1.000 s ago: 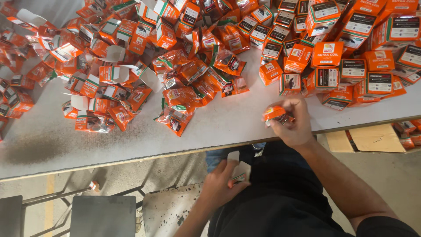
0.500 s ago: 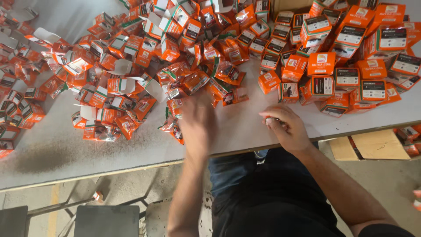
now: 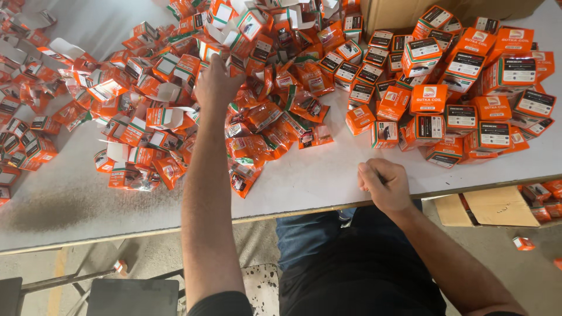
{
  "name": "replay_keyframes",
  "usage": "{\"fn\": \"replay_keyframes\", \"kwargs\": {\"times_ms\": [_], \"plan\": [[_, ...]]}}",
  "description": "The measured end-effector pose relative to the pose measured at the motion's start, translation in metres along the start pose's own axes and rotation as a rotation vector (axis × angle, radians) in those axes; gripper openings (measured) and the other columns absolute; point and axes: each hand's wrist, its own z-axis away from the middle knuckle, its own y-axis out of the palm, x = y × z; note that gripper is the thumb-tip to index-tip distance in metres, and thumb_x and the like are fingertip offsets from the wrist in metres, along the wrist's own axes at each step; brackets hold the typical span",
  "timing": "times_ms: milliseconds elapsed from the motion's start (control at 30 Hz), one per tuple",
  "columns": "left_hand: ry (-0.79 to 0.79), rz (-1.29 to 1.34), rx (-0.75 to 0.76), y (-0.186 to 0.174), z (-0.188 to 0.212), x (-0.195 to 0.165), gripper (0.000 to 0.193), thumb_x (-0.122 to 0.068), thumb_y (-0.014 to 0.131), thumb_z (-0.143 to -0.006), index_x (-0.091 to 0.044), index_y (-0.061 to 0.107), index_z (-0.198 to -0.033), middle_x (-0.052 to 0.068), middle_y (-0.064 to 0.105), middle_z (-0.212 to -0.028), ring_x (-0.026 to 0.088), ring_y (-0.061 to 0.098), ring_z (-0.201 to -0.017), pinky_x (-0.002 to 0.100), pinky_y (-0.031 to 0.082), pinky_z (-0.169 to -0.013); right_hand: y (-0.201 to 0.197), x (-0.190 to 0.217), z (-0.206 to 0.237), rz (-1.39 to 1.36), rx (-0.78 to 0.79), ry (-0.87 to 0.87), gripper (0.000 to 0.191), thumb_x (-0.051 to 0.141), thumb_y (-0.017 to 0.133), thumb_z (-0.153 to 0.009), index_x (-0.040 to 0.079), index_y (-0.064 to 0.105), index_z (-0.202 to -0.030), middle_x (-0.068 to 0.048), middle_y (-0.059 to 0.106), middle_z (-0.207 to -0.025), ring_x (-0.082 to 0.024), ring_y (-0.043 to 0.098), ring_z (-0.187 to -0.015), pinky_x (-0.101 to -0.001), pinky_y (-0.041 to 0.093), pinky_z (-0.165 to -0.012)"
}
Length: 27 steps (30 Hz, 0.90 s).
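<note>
Bench (image 3: 328, 175) surface: pale grey, flat, with a dark smudge near its left near edge. It spans the whole width of the view. Below its near edge lies a concrete floor (image 3: 527, 275), a dark stool seat (image 3: 133, 295) at lower left, and flattened brown cardboard (image 3: 486, 206) at right with a few loose orange boxes beside it.

Package layout:
- Far right: closed orange cartons (image 3: 462, 117), small and cube-shaped, each with a dark rectangular label panel on one face. They stand packed closely, several stacked.
- Centre: orange foil pouches (image 3: 275, 126) in a loose heap, crumpled and overlapping, reaching toward the near edge.
- Left and far centre: open orange cartons (image 3: 146, 117) with white inner flaps turned up, scattered and tipped at many angles.
- Far, right of centre: the wall of a large brown cardboard box (image 3: 389, 14).

Left hand (image 3: 215, 85): arm extended far across the bench, hand over the heap where the open cartons meet the pouches. The fingers curl down into the packages and touch them; whether they enclose one cannot be told, since the back of the hand covers them.

Right hand (image 3: 384, 184): rests on bare bench just inside the near edge, near the closed cartons but apart from them. The fingers are clenched into a loose fist; anything inside it is hidden.

Dark trousers and blue denim of the person show below the bench edge.
</note>
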Motion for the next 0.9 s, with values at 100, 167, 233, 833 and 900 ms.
{"fn": "replay_keyframes", "kwargs": {"times_ms": [100, 167, 233, 833, 900], "plan": [[0.171, 0.148, -0.167, -0.028, 0.031, -0.009, 0.068, -0.038, 0.086, -0.080, -0.003, 0.050, -0.127, 0.019, 0.070, -0.101, 0.042, 0.068, -0.092, 0.056, 0.053, -0.075, 0.002, 0.018, -0.007, -0.108, -0.011, -0.023, 0.034, 0.013, 0.056, -0.110, 0.001, 0.059, -0.079, -0.005, 0.067, -0.083, -0.007, 0.057, -0.069, -0.0243, 0.045, -0.063], [0.392, 0.292, -0.247, -0.040, 0.079, -0.030, 0.067, -0.023, 0.091, -0.078, -0.005, 0.048, -0.126, 0.019, 0.063, -0.106, 0.042, 0.062, -0.096, 0.054, 0.052, -0.081, 0.007, 0.037, -0.012, -0.069, 0.006, 0.032, 0.019, 0.015, 0.061, -0.102, 0.001, 0.063, -0.089, -0.005, 0.065, -0.086, -0.007, 0.059, -0.068, -0.0250, 0.048, -0.059], [0.436, 0.416, -0.172, -0.030, 0.151, -0.064, 0.074, -0.007, 0.090, -0.066, -0.004, 0.049, -0.127, 0.021, 0.054, -0.119, 0.043, 0.054, -0.109, 0.052, 0.050, -0.094, 0.015, 0.058, -0.013, -0.034, 0.051, 0.084, 0.018, 0.015, 0.066, -0.097, 0.002, 0.063, -0.109, -0.006, 0.065, -0.090, -0.009, 0.059, -0.067, -0.0266, 0.050, -0.059], [0.740, 0.395, -0.049, -0.008, 0.274, -0.098, 0.048, 0.001, 0.075, -0.074, -0.002, 0.067, -0.121, 0.011, 0.062, -0.120, 0.034, 0.068, -0.109, 0.043, 0.058, -0.091, 0.003, 0.076, -0.036, 0.429, 0.167, -0.098, 0.022, 0.003, 0.068, -0.082, 0.006, 0.073, -0.103, -0.010, 0.070, -0.093, -0.023, 0.067, -0.070, -0.0341, 0.053, -0.063], [0.730, 0.369, -0.109, -0.005, 0.273, -0.098, 0.046, -0.001, 0.076, -0.072, -0.003, 0.069, -0.118, 0.010, 0.062, -0.118, 0.033, 0.066, -0.110, 0.044, 0.057, -0.091, 0.006, 0.075, -0.036, 0.410, 0.138, -0.003, 0.021, 0.004, 0.067, -0.084, 0.007, 0.074, -0.104, -0.009, 0.071, -0.091, -0.022, 0.066, -0.066, -0.0339, 0.052, -0.062]]}}
